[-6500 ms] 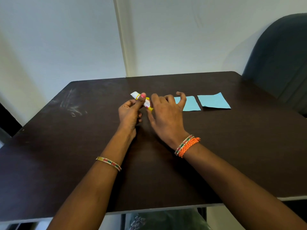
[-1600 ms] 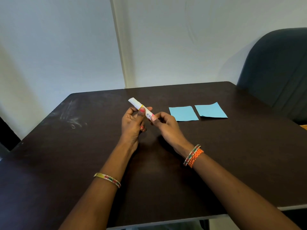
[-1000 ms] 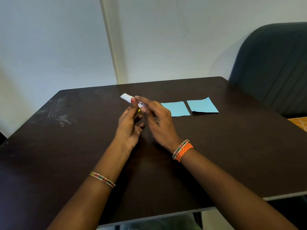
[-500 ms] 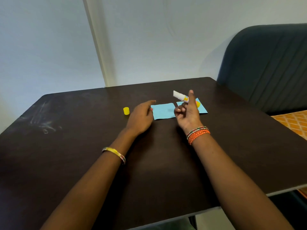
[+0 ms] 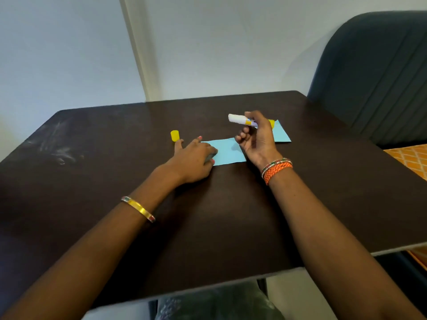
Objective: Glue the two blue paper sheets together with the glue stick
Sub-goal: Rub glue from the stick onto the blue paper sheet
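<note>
A dark brown rectangular wooden table [image 5: 208, 227] fills the view, scuffed with pale chalky marks [image 5: 57, 151] toward 10 o'clock. Behind it stands a plain white wall [image 5: 69, 54] with a cream vertical strip [image 5: 138, 47] at 12 o'clock; a dark blue ribbed upholstered chair back [image 5: 374, 72] rises at 2 o'clock, beside the table's right edge.

The near blue paper sheet [image 5: 227, 152] lies flat near the table's middle, and the far blue paper sheet [image 5: 280, 136] lies just beyond it toward 1 o'clock, partly hidden by the right hand [image 5: 256, 139]. That hand is raised above the sheets, fingers curled closed around the white glue stick with a yellow band [image 5: 240, 119], which lies roughly level, its white end pointing toward 9 o'clock. The left hand [image 5: 194, 158] rests palm down with loose, spread fingers, holding nothing, its fingertips on the near sheet's left edge. A small yellow plastic cap [image 5: 175, 136] stands just beyond the left hand's fingers at 11 o'clock.

The near half of the table and its whole left side are bare.

Against half a second ago, the left hand has slid onto the near sheet, and the right hand has tipped the stick lower.
</note>
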